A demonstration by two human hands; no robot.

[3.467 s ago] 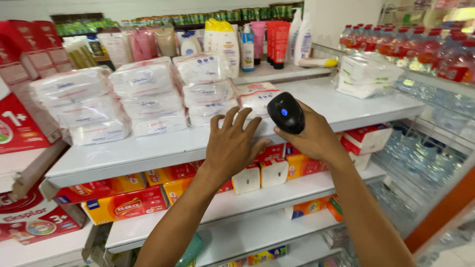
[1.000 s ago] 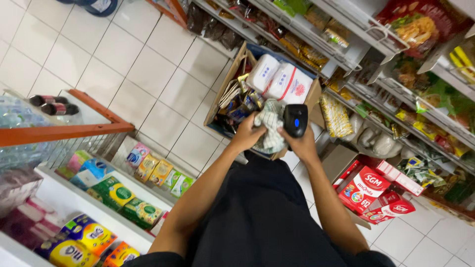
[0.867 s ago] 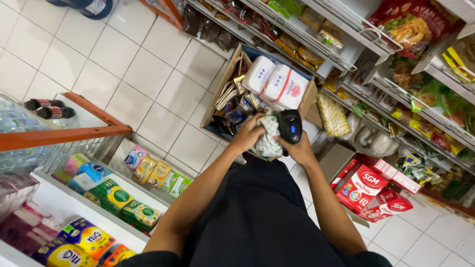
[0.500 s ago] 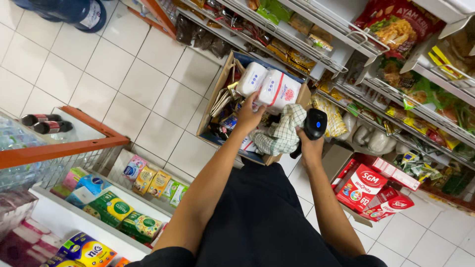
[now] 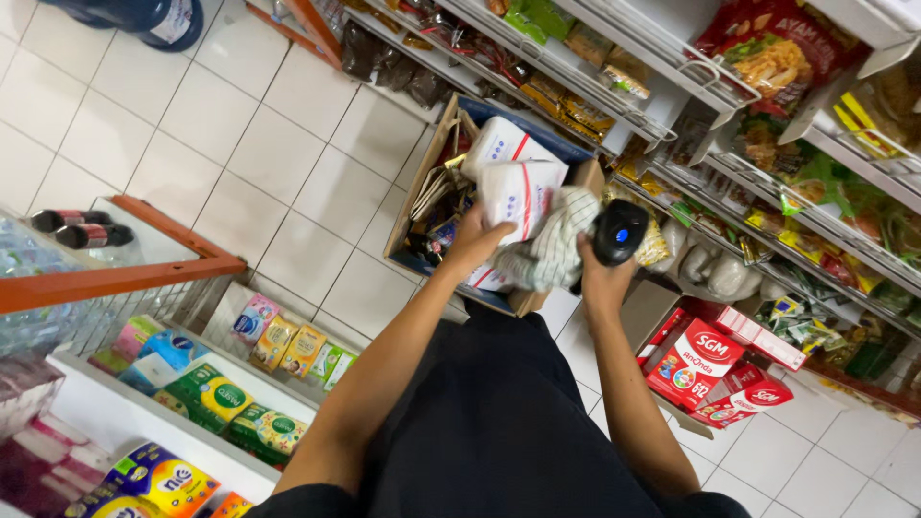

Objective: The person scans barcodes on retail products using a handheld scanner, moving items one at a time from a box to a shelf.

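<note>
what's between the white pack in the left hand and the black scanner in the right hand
In the head view, a checked cloth lies bunched between the white pack and the black scanner.

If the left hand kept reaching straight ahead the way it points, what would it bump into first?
The left hand already touches a white soft pack with a red stripe. Pushing on, it would likely press that into the second white pack in the cardboard box, though depth is unclear.
</note>
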